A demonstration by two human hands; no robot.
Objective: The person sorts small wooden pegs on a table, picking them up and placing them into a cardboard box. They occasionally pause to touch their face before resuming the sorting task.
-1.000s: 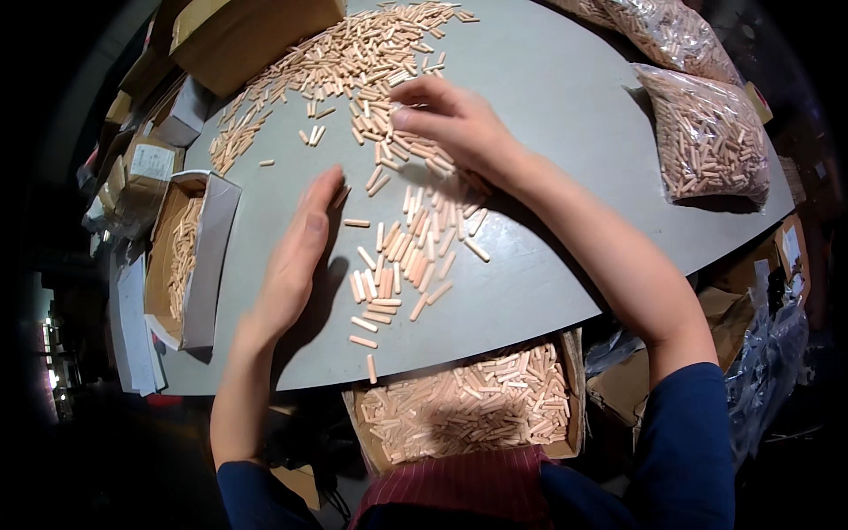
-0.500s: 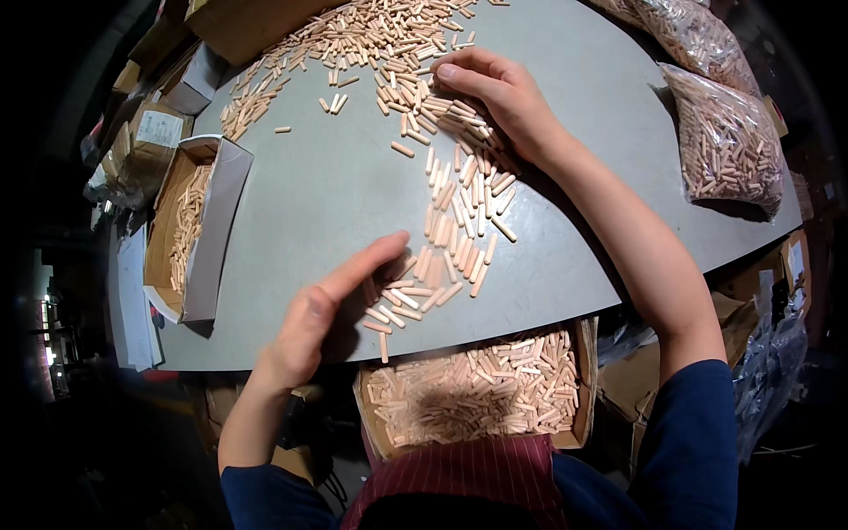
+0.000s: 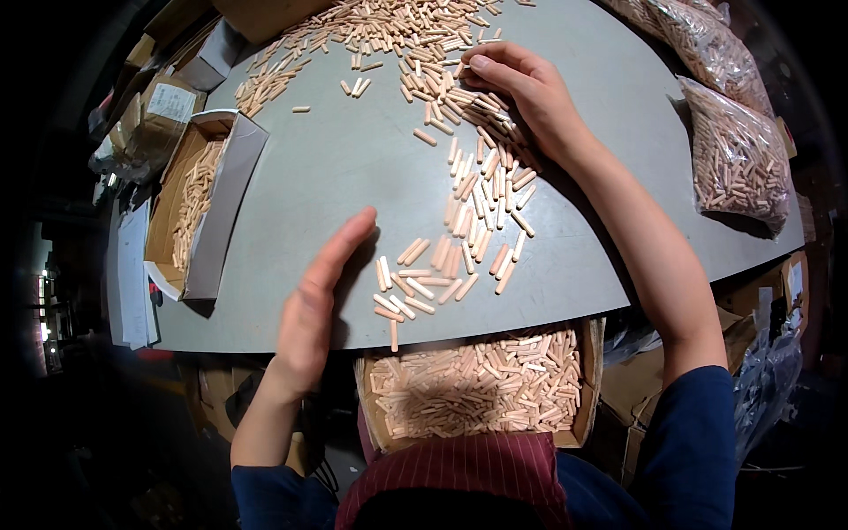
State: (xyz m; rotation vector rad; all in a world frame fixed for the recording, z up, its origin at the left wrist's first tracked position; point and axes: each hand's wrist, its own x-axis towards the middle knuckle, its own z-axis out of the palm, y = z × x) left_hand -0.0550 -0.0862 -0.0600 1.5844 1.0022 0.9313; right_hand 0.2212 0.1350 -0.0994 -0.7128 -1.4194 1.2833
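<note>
Short wooden dowels [image 3: 477,212] lie in a loose trail across the grey table, running from a large heap [image 3: 389,31] at the far side down to the near edge. My left hand [image 3: 314,296] is left of the trail's near end, fingers stretched out, apart from the dowels and holding nothing. At the trail's far end, my right hand [image 3: 530,93] rests beside the dowels, loosely curved with its fingertips at their edge; its palm side is partly hidden. Below the table's near edge sits an open cardboard box [image 3: 590,389] full of dowels.
On the left stands a long narrow cardboard box [image 3: 231,190] part filled with dowels. Clear plastic bags of dowels [image 3: 738,159] lie at the right. Further cartons [image 3: 172,110] crowd the far left edge, and crumpled plastic [image 3: 764,353] hangs low on the right.
My left hand has drawn away to the left from the near dowels, its fingers straightening. Some dowels there lie differently. My right hand stays by the far end, while the whole view has shifted slightly.
</note>
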